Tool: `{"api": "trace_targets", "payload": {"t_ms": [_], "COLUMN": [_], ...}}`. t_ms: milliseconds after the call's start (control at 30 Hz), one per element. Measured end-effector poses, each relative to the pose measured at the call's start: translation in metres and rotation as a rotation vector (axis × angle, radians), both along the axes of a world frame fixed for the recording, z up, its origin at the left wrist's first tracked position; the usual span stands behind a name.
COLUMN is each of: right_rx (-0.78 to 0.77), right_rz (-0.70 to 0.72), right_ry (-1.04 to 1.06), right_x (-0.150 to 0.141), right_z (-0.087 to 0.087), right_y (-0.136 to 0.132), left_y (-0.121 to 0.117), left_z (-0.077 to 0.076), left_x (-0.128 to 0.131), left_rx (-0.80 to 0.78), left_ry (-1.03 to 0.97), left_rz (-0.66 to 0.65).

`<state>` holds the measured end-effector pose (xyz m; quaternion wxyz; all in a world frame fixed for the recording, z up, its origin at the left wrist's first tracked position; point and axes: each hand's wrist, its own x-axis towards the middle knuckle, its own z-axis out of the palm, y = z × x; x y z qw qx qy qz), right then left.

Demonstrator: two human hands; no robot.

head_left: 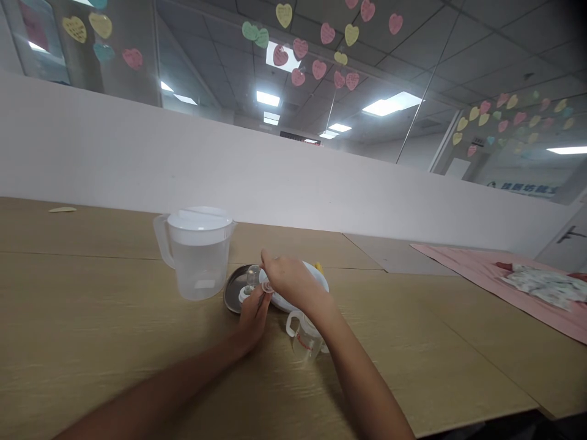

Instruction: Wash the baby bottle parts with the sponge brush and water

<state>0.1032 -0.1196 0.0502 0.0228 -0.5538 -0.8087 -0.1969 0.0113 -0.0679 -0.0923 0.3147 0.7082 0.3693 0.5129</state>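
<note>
My left hand (255, 310) is closed around a small translucent piece (268, 286) that looks like a bottle nipple. From above, my right hand (291, 278) bends over the same piece, its fingers curled and partly hidden. Just left of the hands, a clear dome cap (252, 275) and a white ring (246, 293) are on a round metal tray (232, 301). A white dish (322, 278) shows behind my right hand. Close to my right wrist stands a clear two-handled baby bottle (306, 340) with red print, partly covered by the forearm.
A lidded translucent pitcher (202, 260) stands left of the tray on the wooden table (114, 318). Something yellow (319, 267) pokes out behind the dish. At the right lies a pink cloth (481, 275) with patterned baby clothing (541, 286) on it. A white wall (275, 177) runs behind.
</note>
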Motion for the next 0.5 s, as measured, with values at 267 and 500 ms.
{"api": "trace_targets", "payload": {"t_ms": [267,500], "right_rx": [0.028,-0.045], "right_rz": [0.014,0.010], "right_ry": [0.087,0.086], "right_x": [-0.002,0.002], "right_z": [-0.009,0.000], "right_y": [0.011,0.005], "left_y": [0.002,0.000], "left_z": [-0.002,-0.001], "left_x": [0.000,0.001], "left_rx": [0.008,0.023], "left_ry": [-0.021,-0.045], "left_rz": [0.009,-0.007]}}
